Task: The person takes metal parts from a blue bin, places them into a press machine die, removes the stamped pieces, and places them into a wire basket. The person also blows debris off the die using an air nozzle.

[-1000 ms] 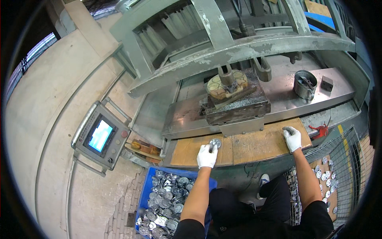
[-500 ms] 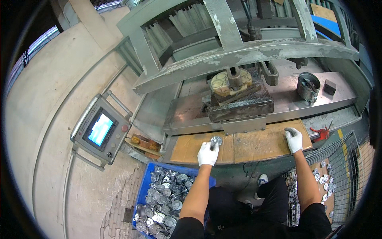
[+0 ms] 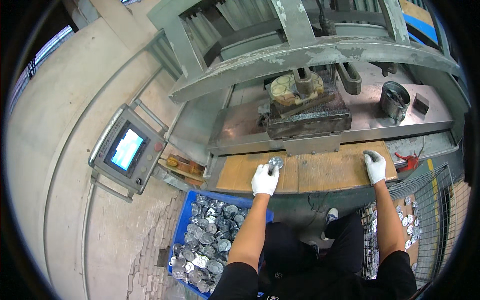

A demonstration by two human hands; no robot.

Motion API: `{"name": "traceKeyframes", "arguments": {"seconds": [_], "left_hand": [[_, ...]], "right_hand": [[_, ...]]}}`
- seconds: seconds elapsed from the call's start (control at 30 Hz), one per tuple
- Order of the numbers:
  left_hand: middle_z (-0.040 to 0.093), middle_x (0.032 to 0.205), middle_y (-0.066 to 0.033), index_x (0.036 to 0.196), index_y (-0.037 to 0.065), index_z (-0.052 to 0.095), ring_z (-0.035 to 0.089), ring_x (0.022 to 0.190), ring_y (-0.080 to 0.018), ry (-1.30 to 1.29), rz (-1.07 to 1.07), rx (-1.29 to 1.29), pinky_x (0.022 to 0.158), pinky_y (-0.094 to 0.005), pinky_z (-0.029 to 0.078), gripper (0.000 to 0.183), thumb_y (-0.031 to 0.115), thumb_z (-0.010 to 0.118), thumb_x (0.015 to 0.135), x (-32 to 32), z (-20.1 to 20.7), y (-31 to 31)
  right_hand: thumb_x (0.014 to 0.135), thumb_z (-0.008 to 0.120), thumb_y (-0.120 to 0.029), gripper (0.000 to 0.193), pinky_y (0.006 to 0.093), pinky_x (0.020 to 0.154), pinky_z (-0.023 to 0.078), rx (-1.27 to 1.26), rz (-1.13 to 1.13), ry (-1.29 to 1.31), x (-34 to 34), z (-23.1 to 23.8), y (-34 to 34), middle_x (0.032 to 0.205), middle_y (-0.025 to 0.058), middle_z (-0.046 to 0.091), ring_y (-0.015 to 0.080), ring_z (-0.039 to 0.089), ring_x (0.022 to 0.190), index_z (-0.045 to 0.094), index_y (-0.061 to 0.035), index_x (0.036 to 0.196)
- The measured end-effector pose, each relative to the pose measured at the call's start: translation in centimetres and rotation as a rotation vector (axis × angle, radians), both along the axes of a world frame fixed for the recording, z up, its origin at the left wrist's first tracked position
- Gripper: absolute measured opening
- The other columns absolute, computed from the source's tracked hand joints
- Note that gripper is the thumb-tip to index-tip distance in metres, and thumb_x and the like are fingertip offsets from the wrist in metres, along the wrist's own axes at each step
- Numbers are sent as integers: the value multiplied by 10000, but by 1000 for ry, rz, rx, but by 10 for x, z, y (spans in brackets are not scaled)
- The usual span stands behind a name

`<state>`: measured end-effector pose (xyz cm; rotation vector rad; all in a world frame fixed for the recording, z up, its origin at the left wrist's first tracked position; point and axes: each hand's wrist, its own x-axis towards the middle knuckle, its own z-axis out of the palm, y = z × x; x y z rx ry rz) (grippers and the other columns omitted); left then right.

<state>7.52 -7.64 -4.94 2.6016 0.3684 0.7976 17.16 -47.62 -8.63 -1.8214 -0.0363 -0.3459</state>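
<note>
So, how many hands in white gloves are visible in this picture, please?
2: the left hand, with its fingertips at the disc on the cardboard, and the right hand, at the cardboard's right end. No other one shows.

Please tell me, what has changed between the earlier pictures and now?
Only the camera view shifted slightly; nothing was visibly taken or let go. The left hand stays at the metal disc, the right hand at the right end of the cardboard. The blue bin looks unchanged.
</note>
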Motion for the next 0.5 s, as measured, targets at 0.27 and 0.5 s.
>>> {"name": "traceKeyframes", "arguments": {"seconds": [0.27,0.5], "left_hand": [[629,844,-143,831,46,653,630,783,-341,23,8,-29,711,-433,512,282,326,685,839,-2,2,-1],[637,861,-138,854,52,666,636,793,-333,-7,1,-28,725,-425,518,266,318,676,844,-2,-1,0]], "right_hand": [[870,605,-42,187,253,798,508,-24,9,0,-2,3,-1,927,81,723,118,656,841,693,43,1010],[868,602,-46,185,254,791,508,-27,3,-28,0,-1,-1,913,78,723,116,655,831,697,39,1002]]}}
